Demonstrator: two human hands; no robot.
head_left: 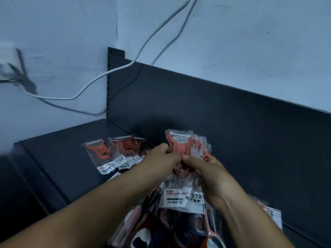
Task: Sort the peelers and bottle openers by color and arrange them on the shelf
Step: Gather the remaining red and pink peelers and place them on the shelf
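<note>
head view: nearest the camera, a heap of mixed bagged utensils (161, 230) in pink, dark and orange is seen on the dark grey metal shelf (59, 176). above it, a bunch of orange peelers in clear plastic bags (186, 149) is pinched between the left hand (164, 156) and the right hand (207, 172). further back, orange bagged peelers (114, 151) are laid side by side on the shelf. white cables (107, 72) are hung along the pale wall (250, 42).

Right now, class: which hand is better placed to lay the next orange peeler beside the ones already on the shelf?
Probably the left hand. It pinches the held orange peeler packets on the side nearer the shelved orange peelers; the right hand supports the bunch from farther away.
</note>
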